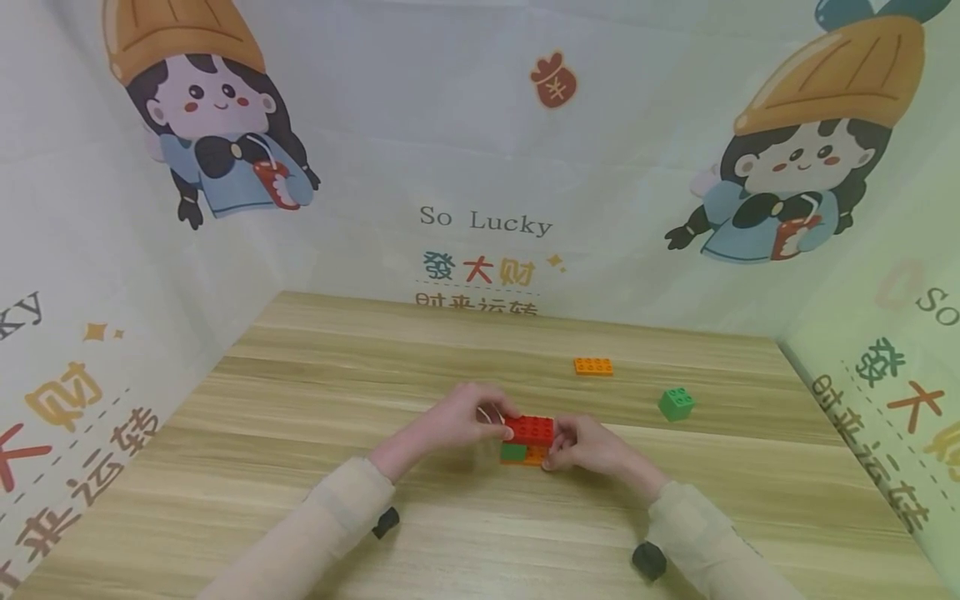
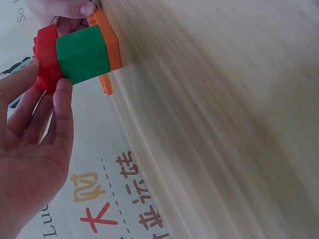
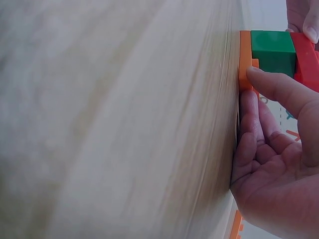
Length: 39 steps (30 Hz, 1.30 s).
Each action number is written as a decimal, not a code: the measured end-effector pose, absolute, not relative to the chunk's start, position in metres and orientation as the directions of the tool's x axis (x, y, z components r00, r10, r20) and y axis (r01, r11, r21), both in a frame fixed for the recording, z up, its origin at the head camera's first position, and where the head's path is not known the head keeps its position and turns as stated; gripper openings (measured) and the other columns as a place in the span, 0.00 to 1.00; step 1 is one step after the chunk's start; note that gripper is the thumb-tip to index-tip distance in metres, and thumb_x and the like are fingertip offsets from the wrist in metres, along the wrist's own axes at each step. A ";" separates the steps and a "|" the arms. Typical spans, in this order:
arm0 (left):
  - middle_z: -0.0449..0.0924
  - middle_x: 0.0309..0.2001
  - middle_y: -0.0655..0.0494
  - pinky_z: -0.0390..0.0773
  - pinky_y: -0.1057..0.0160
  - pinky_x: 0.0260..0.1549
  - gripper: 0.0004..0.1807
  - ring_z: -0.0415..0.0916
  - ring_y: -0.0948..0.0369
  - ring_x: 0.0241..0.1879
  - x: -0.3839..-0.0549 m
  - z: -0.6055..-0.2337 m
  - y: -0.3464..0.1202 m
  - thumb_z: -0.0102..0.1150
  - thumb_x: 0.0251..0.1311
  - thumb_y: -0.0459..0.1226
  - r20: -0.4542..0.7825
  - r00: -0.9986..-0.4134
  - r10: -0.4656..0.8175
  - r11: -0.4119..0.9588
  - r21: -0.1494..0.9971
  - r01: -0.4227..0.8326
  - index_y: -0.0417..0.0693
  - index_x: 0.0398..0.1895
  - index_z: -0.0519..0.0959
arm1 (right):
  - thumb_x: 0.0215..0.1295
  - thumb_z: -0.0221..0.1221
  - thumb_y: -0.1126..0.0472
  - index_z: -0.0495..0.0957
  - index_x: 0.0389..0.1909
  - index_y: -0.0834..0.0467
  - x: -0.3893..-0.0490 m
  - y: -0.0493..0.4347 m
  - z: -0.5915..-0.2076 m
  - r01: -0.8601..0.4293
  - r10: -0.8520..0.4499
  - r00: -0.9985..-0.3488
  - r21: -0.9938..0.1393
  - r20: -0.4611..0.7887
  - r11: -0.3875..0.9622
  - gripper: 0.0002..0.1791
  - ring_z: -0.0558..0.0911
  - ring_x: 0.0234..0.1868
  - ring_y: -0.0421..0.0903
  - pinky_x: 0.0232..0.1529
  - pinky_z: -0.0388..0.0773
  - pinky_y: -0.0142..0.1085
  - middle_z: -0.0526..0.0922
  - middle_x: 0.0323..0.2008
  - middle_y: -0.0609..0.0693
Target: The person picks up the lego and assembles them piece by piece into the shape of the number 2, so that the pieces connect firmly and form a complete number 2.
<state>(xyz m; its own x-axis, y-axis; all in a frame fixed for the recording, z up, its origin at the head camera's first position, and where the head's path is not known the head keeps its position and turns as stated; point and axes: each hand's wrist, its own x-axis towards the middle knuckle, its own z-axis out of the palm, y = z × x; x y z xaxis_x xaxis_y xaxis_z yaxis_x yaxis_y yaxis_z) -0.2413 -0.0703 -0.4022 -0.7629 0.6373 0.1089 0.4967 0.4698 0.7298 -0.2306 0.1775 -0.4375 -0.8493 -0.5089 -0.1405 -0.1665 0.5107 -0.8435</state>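
The left hand (image 1: 450, 421) pinches the red block (image 1: 529, 429) on top. The right hand (image 1: 588, 446) holds the orange bottom block (image 3: 244, 59) down.

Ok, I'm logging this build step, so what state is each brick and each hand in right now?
Red brick: on top of the stack, held at both ends.
Green brick: middle layer, under the red one.
Orange base brick: flat on the table.
Loose orange brick: lying flat, untouched.
Loose green brick: alone, untouched.
Left hand: fingers on the red brick.
Right hand: pinches the stack.
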 end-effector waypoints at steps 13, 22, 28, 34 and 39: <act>0.86 0.42 0.52 0.81 0.68 0.39 0.10 0.81 0.61 0.38 -0.247 -0.398 -0.070 0.68 0.57 0.33 0.060 -0.760 0.647 0.501 0.718 0.483 0.46 0.43 0.84 | 0.54 0.68 0.65 0.77 0.40 0.66 -0.231 0.177 -0.437 -0.172 -0.510 -0.850 -0.843 -0.135 0.510 0.15 0.74 0.33 0.42 0.34 0.73 0.28 0.79 0.30 0.48; 0.87 0.42 0.52 0.81 0.69 0.40 0.11 0.81 0.64 0.37 -0.245 -0.398 -0.071 0.68 0.57 0.33 0.070 -0.753 0.654 0.500 0.707 0.500 0.46 0.44 0.84 | 0.54 0.68 0.66 0.77 0.40 0.66 -0.229 0.177 -0.437 -0.175 -0.521 -0.843 -0.848 -0.133 0.500 0.14 0.74 0.32 0.42 0.33 0.73 0.28 0.79 0.30 0.49; 0.87 0.43 0.52 0.81 0.69 0.41 0.11 0.81 0.64 0.38 -0.244 -0.398 -0.071 0.67 0.58 0.34 0.073 -0.748 0.659 0.490 0.713 0.501 0.45 0.45 0.84 | 0.55 0.68 0.65 0.77 0.41 0.66 -0.229 0.177 -0.436 -0.165 -0.516 -0.844 -0.845 -0.145 0.509 0.15 0.74 0.33 0.42 0.34 0.73 0.29 0.80 0.31 0.50; 0.87 0.44 0.51 0.81 0.70 0.41 0.12 0.82 0.64 0.39 -0.246 -0.399 -0.071 0.67 0.58 0.34 0.076 -0.747 0.660 0.481 0.721 0.498 0.45 0.45 0.84 | 0.54 0.68 0.66 0.77 0.40 0.66 -0.229 0.177 -0.435 -0.161 -0.516 -0.843 -0.847 -0.149 0.507 0.14 0.74 0.33 0.42 0.34 0.73 0.29 0.80 0.30 0.49; 0.87 0.43 0.51 0.82 0.70 0.40 0.12 0.82 0.64 0.38 -0.247 -0.402 -0.071 0.67 0.58 0.34 0.077 -0.746 0.661 0.476 0.726 0.496 0.45 0.45 0.84 | 0.54 0.68 0.66 0.77 0.39 0.66 -0.229 0.178 -0.436 -0.171 -0.519 -0.842 -0.842 -0.145 0.512 0.14 0.74 0.32 0.42 0.34 0.73 0.28 0.79 0.30 0.49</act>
<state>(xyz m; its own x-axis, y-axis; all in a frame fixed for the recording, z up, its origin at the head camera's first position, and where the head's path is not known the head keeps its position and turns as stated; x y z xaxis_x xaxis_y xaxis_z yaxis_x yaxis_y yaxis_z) -0.2474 -0.0713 -0.4024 -0.7465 0.6610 0.0769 0.4963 0.4761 0.7259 -0.2293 0.1777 -0.4358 -0.8422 -0.5193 -0.1452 -0.1709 0.5124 -0.8416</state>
